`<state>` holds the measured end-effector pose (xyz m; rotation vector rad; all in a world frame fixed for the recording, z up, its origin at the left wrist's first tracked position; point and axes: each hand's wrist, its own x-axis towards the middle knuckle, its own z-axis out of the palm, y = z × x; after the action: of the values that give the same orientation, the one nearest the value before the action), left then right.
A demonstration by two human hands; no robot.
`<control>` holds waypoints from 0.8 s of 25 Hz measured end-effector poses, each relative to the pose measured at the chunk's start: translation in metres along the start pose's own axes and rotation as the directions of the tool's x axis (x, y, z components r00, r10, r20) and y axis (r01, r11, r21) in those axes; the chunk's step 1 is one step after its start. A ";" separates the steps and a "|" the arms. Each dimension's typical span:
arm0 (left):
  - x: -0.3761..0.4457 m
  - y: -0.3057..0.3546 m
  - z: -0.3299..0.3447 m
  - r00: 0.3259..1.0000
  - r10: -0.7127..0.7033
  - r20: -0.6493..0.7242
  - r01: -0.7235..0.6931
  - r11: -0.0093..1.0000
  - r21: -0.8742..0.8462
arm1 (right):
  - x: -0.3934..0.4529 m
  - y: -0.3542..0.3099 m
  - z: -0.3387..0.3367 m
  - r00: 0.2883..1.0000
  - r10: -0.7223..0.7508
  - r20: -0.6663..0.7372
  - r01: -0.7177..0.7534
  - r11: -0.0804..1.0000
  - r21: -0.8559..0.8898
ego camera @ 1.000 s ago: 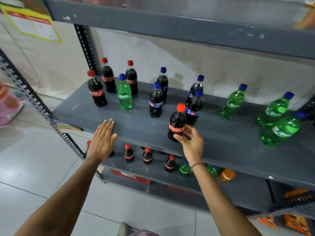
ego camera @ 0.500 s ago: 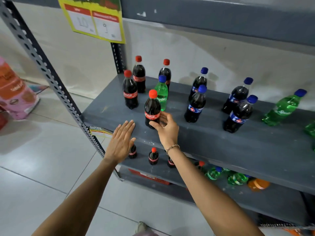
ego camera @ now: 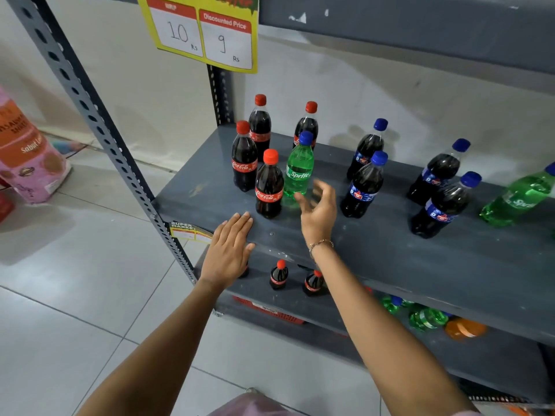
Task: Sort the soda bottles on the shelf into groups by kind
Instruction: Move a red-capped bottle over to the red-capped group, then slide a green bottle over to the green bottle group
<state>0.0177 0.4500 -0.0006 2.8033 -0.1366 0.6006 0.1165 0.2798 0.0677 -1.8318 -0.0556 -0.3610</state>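
On the grey shelf (ego camera: pixel 375 250), several red-capped Coca-Cola bottles stand at the left; the nearest one (ego camera: pixel 269 184) is upright beside a green Sprite bottle (ego camera: pixel 298 165). My right hand (ego camera: pixel 319 213) hovers open just right of these two, touching neither. My left hand (ego camera: pixel 229 250) lies flat on the shelf's front edge. Several blue-capped Pepsi bottles (ego camera: pixel 363 184) stand in the middle and right. Another Sprite bottle (ego camera: pixel 518 196) is at the far right.
A perforated grey upright (ego camera: pixel 99 127) bounds the shelf's left side. A yellow price sign (ego camera: pixel 207 31) hangs above. The lower shelf holds small cola bottles (ego camera: pixel 279 274), green bottles (ego camera: pixel 426 318) and an orange one. A pink sack (ego camera: pixel 28 157) stands on the tiled floor.
My right hand has set the Coca-Cola bottle down next to the other colas and let go, opening beside it. The view shifted left and closer.
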 end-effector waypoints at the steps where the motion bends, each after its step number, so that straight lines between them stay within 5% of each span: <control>1: 0.000 0.000 0.000 1.000 0.000 0.002 0.000 1.000 0.000 | 0.012 -0.002 0.001 0.997 0.028 0.078 -0.026 0.999 -0.027; 4: -0.001 -0.001 0.000 1.000 -0.003 0.015 0.003 1.000 -0.003 | 0.033 -0.008 0.008 0.963 0.116 0.244 -0.109 0.993 -0.042; 10: -0.004 0.005 -0.004 0.999 -0.032 -0.013 0.032 0.999 -0.006 | 0.027 -0.001 -0.003 0.964 0.125 0.234 -0.135 0.990 0.029; 20: -0.014 0.129 0.016 0.993 0.092 0.080 -0.086 0.993 -0.076 | -0.035 0.019 -0.150 0.946 0.102 0.308 -0.083 0.994 -0.076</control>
<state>-0.0077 0.3217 0.0105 2.7648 -0.2949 0.4880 0.0549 0.1379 0.0768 -1.9313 -0.1779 -0.0038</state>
